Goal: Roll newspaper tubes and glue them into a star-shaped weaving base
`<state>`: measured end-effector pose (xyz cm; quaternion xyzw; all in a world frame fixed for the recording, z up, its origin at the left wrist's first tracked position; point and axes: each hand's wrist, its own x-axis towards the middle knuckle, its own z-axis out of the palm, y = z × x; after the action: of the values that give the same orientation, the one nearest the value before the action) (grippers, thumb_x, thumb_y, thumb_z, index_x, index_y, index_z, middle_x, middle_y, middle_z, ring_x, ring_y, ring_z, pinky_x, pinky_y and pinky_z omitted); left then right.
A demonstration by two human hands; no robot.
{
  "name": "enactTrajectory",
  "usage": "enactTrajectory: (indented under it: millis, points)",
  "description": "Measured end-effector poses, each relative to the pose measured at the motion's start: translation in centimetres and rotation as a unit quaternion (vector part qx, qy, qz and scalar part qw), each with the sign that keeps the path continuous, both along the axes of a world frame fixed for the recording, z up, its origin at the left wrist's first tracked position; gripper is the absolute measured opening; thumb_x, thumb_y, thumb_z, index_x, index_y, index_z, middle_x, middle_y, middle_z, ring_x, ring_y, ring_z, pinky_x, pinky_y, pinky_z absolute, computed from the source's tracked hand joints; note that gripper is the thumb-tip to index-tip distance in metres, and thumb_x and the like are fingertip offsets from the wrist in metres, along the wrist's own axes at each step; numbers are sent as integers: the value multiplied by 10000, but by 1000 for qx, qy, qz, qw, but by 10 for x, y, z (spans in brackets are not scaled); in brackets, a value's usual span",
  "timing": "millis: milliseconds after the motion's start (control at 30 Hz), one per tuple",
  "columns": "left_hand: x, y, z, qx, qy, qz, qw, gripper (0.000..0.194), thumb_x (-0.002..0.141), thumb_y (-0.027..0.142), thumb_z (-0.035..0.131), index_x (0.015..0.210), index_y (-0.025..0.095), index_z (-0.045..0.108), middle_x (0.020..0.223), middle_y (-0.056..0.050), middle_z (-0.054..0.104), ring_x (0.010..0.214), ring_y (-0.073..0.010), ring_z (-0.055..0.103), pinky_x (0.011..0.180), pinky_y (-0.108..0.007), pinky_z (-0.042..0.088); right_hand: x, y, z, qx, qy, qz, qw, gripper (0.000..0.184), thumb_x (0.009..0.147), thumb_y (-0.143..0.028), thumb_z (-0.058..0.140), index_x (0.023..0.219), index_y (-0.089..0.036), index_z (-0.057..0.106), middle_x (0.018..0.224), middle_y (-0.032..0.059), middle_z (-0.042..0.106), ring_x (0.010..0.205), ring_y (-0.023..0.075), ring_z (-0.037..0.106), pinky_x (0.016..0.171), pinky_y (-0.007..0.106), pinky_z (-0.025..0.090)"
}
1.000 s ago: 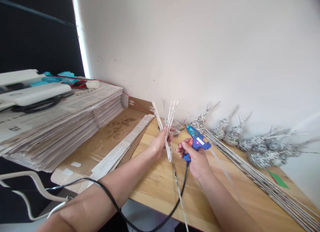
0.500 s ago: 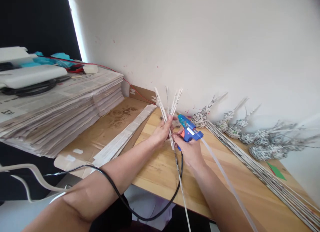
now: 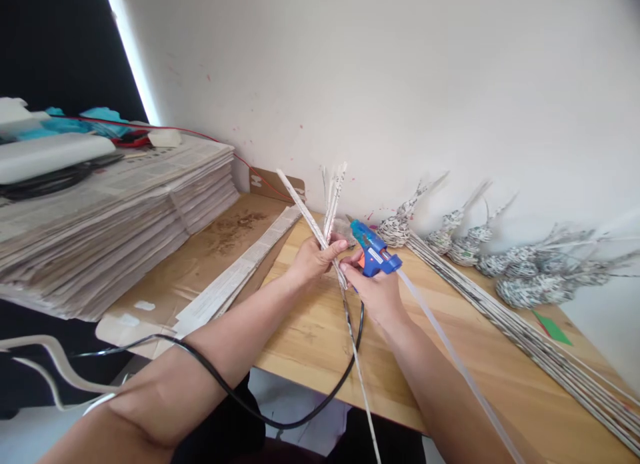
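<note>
My left hand (image 3: 316, 259) is closed around a bundle of rolled newspaper tubes (image 3: 334, 207), which fan out upward above the fingers. One long thin tube (image 3: 360, 377) trails from the bundle's lower end toward me. In my right hand (image 3: 376, 291) is a blue glue gun (image 3: 373, 245), its nozzle pointing up and left, away from the bundle. The right fingertips also meet the bundle's lower end, close to the left hand. A long clear glue stick (image 3: 450, 351) sticks out of the gun's back, and its black cord (image 3: 300, 425) loops down across my left forearm.
Woven newspaper pieces (image 3: 530, 277) line the wall at right, beside a row of long paper tubes (image 3: 500, 317). At left, a thick newspaper stack (image 3: 165, 217) rests by cardboard (image 3: 220, 241) with flat paper strips (image 3: 245, 267). A wooden table (image 3: 300, 331) lies beneath my hands.
The tubes have spread wider apart, with the left one leaning further left. Both hands and the glue gun appear slightly further left and higher as the view shifts.
</note>
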<state>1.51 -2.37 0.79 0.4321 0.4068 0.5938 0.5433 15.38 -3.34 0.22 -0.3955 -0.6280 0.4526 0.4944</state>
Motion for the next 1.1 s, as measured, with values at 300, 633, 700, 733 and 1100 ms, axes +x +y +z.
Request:
enactTrajectory:
  millis: [300,633,700,733,1100]
  points:
    - [1,-3,5,-16,-52,-17,998,494,557,506,824,798,136,603,636,27,556,539,-86,534,513,-208,409,0,-1,4,11,7,26,1000,170,723,-278,722,760,-217,568,697,-33,593,623,139,567,605,275,478]
    - [1,0,0,-7,-34,17,999,488,530,472,844,795,127,622,623,36,549,529,-63,478,496,-192,380,-2,-1,-2,12,-32,8,999,138,739,-272,679,749,-209,558,651,-40,571,562,127,541,558,263,456]
    - [0,0,2,-13,-27,18,999,479,555,489,828,794,128,623,562,55,496,455,-38,391,428,-183,287,-1,1,-4,10,-12,-12,1000,141,738,-269,680,751,-214,551,644,-46,569,555,125,538,560,264,458]
    - [-1,0,3,-17,-25,19,999,475,567,496,820,797,129,624,545,61,476,429,-27,346,406,-183,238,0,2,-5,8,0,-23,1000,147,736,-272,683,756,-216,549,650,-47,575,554,125,539,560,265,460]
    - [-11,2,10,-15,36,60,997,491,560,539,799,811,133,684,519,40,490,441,-41,349,432,-199,229,7,7,13,10,138,-119,983,292,736,-431,723,826,-195,575,773,16,644,638,141,623,474,223,442]
